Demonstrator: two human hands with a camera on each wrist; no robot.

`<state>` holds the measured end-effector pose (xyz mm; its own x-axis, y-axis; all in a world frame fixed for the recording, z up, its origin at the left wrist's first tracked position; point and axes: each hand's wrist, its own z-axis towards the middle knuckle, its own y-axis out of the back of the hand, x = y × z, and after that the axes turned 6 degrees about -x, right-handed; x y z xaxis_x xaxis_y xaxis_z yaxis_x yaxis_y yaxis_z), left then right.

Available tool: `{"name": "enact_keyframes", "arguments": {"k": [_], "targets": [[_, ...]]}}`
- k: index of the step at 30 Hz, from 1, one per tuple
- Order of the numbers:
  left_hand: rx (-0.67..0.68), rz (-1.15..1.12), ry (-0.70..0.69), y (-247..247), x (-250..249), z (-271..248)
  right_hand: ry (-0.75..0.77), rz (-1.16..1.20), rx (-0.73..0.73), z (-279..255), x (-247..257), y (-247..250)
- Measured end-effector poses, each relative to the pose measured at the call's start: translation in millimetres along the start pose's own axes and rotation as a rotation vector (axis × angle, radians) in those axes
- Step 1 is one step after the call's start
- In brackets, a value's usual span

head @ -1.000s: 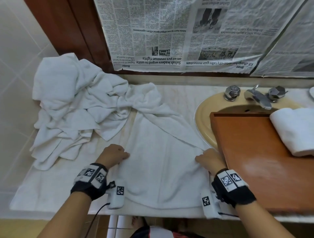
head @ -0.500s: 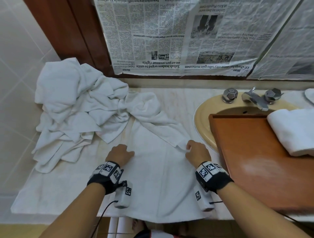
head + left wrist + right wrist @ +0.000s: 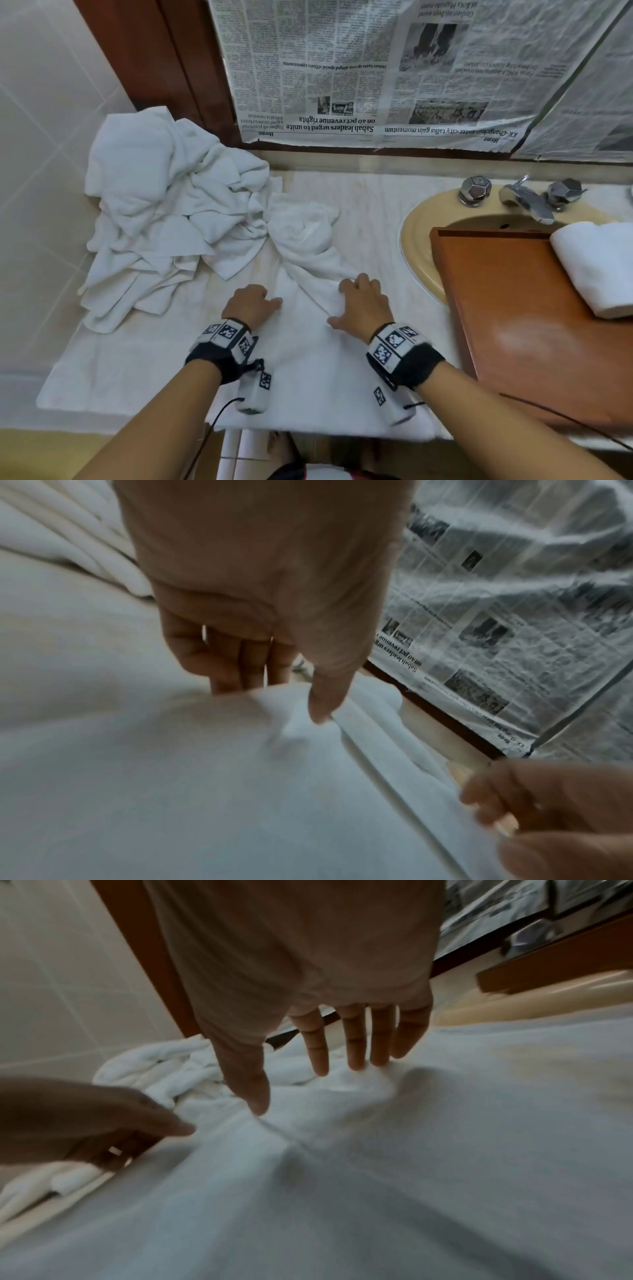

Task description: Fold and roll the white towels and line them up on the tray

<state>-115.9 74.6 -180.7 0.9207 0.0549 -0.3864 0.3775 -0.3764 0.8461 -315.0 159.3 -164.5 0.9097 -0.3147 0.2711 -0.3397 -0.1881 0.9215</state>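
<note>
A white towel [image 3: 308, 377] lies spread on the counter in front of me, its far end bunched into a twist [image 3: 301, 233]. My left hand [image 3: 251, 305] sits on the towel's left part. In the left wrist view its fingers [image 3: 240, 669] curl behind a raised fold of the towel [image 3: 171, 777] and the thumb comes down on top. My right hand [image 3: 363, 308] lies flat on the folded-over right side, fingers [image 3: 356, 1047] straight and spread on the cloth [image 3: 411, 1150]. One rolled towel [image 3: 599, 267] rests on the brown wooden tray [image 3: 513, 342] at the right.
A heap of loose white towels [image 3: 164, 212] fills the counter's back left, against the tiled wall. The tray lies across a beige sink [image 3: 418, 236] with a chrome tap [image 3: 527, 202]. Newspaper [image 3: 376, 68] covers the wall behind.
My right hand has carried the towel's right edge leftward over the middle, then let go and flattened on it. My left hand shifted slightly right. The towel's far end has bunched up.
</note>
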Motion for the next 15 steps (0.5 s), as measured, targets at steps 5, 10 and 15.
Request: {"name": "enact_keyframes", "arguments": {"k": [5, 10, 15], "targets": [[-0.03, -0.037, 0.008, -15.7, 10.8, -3.4, 0.073, -0.09, -0.013, 12.1, 13.6, -15.2], [-0.066, -0.095, 0.074, -17.0, 30.9, -12.3, 0.109, -0.019, -0.014, 18.1, 17.4, -2.8], [-0.084, -0.16, 0.146, -14.5, 35.2, -18.3, 0.041, 0.505, -0.236, 29.3, -4.5, 44.8]]}}
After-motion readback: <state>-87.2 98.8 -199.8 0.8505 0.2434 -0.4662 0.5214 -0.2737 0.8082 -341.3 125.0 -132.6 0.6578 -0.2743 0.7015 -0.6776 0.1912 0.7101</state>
